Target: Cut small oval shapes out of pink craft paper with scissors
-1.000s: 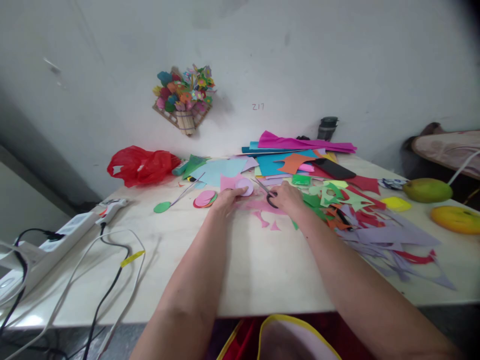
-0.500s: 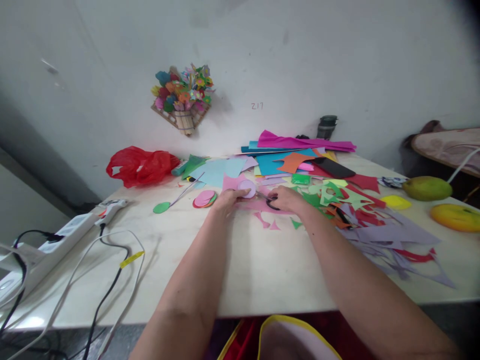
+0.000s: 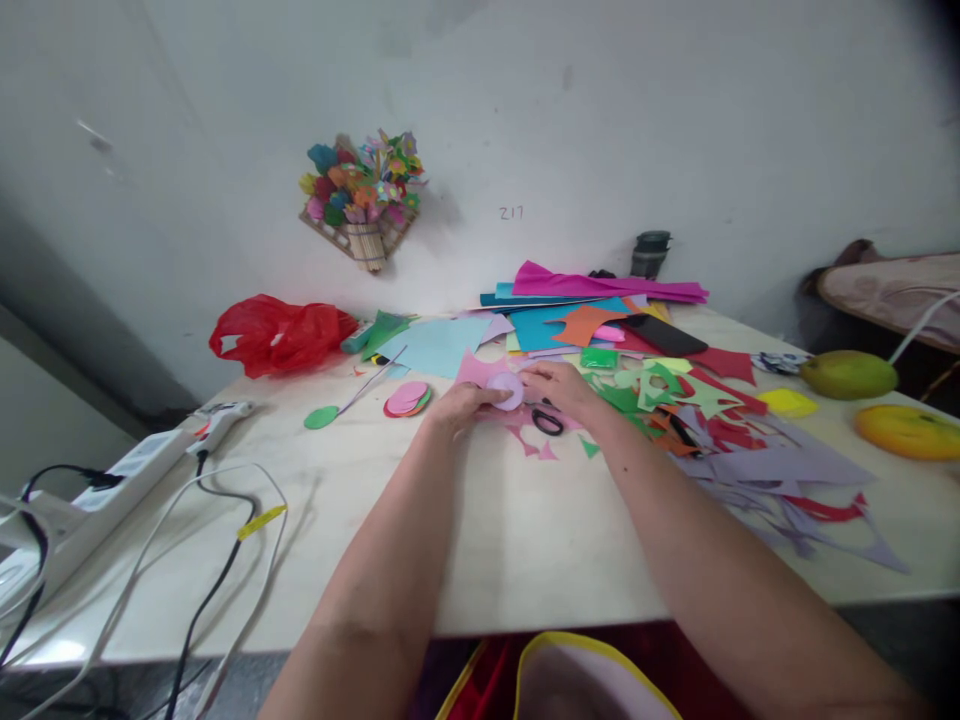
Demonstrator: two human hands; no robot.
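My left hand pinches a lilac paper circle, its thumb lying on the circle's face. A sheet of pink paper lies behind and beneath the circle. At the circle's right edge my right hand is closed, its fingertips on the rim. Just below that hand lie scissors with black handles, out of its grip; their blades are mostly hidden. Pink offcuts lie in front of the sheet. To the left is a small stack of pink, red and green paper circles.
Green circle with a thin stem lies left. Paper scraps, a black phone and mangoes fill the right side. Coloured sheets and a red plastic bag lie at the back. A power strip with cables runs along the left.
My right hand has let go of the scissors, which now lie on the table, and moved to the circle's edge. The lilac circle has shifted slightly right and nearer.
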